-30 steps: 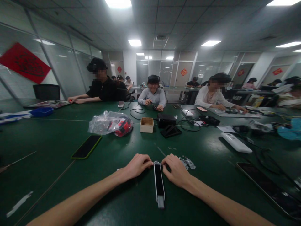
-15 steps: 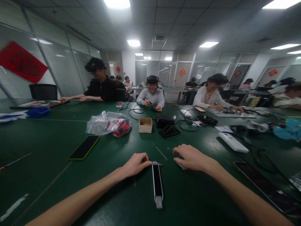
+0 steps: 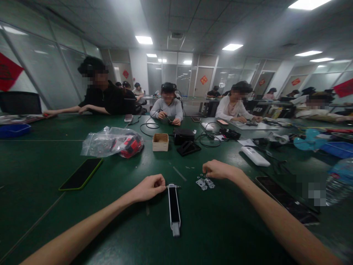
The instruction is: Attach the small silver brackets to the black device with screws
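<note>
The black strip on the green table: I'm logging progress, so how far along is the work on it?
Done: the black strip lies flat on the table. In hand: the left hand pinches its far end; the right hand is closed above the small metal brackets. Left: the brackets lie loose, apart from the strip.

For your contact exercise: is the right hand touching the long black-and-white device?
Apart. The head view shows bare green table between the right hand and the device.
</note>
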`<state>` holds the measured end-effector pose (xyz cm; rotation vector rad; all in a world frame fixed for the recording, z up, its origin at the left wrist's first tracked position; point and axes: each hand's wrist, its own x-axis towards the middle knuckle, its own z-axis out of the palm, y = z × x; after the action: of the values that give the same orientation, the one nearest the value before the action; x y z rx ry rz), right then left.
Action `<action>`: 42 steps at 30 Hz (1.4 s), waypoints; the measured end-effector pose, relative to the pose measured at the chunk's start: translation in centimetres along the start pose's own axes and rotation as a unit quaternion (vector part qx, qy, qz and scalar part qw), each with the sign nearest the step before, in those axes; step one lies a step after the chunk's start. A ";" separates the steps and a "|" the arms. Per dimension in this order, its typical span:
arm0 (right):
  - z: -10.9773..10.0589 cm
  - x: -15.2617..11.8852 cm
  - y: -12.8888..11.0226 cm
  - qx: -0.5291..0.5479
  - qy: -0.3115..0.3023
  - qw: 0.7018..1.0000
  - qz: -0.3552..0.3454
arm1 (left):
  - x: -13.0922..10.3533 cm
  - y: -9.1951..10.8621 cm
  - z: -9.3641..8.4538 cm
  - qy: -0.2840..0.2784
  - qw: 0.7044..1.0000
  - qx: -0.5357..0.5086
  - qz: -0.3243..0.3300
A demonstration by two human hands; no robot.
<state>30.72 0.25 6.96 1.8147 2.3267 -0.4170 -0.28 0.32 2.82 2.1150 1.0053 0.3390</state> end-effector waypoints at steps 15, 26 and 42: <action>2.3 2.2 0.1 -0.020 0.050 0.998 -0.041 | 0.0 -0.2 0.3 0.011 1.000 0.011 -0.005; 1.6 0.7 -3.1 0.010 0.127 0.985 -0.114 | 0.1 -0.5 0.1 0.002 1.000 0.013 -0.002; 3.9 -0.4 -8.0 0.106 0.110 0.969 -0.194 | -0.1 -1.0 0.4 0.012 0.999 0.027 0.023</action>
<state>22.92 -3.14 4.32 1.5483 2.9061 -0.5573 -0.68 0.48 1.88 2.1898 0.9902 0.3657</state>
